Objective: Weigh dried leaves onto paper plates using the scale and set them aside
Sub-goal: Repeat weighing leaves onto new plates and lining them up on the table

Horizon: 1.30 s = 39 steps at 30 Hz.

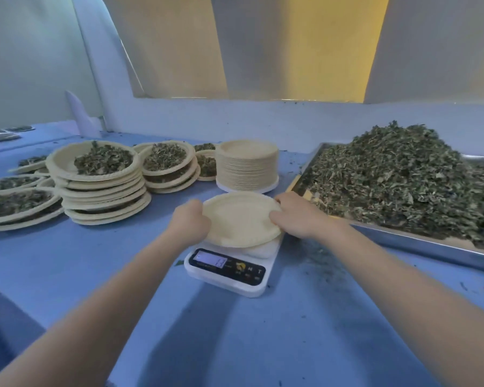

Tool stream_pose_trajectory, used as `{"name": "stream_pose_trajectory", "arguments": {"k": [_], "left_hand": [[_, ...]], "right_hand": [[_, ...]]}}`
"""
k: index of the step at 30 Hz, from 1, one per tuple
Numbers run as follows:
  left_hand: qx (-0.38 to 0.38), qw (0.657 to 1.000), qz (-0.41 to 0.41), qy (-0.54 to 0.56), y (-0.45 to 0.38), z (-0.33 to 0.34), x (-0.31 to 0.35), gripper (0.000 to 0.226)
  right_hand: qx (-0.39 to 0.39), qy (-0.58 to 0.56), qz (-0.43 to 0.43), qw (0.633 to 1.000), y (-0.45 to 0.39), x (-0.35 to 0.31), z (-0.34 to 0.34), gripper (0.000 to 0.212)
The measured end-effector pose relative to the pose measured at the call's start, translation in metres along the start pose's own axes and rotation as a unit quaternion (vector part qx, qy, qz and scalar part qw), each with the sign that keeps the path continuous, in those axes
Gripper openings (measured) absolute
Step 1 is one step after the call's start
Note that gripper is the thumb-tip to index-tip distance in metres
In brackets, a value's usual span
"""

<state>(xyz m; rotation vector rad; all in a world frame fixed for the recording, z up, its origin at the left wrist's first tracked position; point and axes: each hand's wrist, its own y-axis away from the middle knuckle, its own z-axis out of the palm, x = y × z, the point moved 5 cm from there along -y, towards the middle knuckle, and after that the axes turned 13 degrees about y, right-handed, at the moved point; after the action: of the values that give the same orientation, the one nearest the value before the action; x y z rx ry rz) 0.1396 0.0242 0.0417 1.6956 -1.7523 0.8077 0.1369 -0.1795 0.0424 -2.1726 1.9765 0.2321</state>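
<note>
An empty paper plate (239, 219) sits tilted over the platform of a white digital scale (229, 270) in the middle of the blue table. My left hand (190, 219) grips the plate's left rim. My right hand (296, 216) holds its right rim, fingers curled over the edge. Just behind the scale stands a tall stack of empty paper plates (247, 164). A big heap of dried leaves (403, 177) fills a metal tray (419, 243) to the right.
Stacks of leaf-filled plates (101, 180) stand at the left, with more filled plates (169, 166) behind and at the far left (14, 205). Leaf crumbs dot the table by the tray. A white wall runs along the back.
</note>
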Motion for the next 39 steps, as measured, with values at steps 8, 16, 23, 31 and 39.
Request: {"name": "stream_pose_trajectory", "arguments": {"k": [8, 16, 23, 31, 39], "left_hand": [[0.008, 0.995, -0.017, 0.095, -0.008, 0.006, -0.009, 0.051], [0.041, 0.991, 0.001, 0.128, -0.016, 0.001, 0.004, 0.049], [0.039, 0.99, 0.008, 0.135, -0.021, 0.005, 0.01, 0.044], [0.044, 0.993, 0.059, 0.096, -0.024, 0.004, 0.032, 0.048], [0.018, 0.991, 0.107, 0.08, -0.024, 0.034, 0.077, 0.044]], "right_hand": [[0.003, 0.028, 0.007, 1.0, -0.006, 0.003, 0.006, 0.029], [0.039, -0.03, -0.012, 0.999, -0.012, 0.009, 0.002, 0.059], [0.058, -0.033, -0.025, 0.997, -0.014, 0.01, 0.001, 0.063], [0.066, -0.042, -0.028, 0.997, -0.021, 0.012, -0.005, 0.065], [0.09, -0.017, -0.026, 0.995, -0.024, 0.032, -0.019, 0.054]]}}
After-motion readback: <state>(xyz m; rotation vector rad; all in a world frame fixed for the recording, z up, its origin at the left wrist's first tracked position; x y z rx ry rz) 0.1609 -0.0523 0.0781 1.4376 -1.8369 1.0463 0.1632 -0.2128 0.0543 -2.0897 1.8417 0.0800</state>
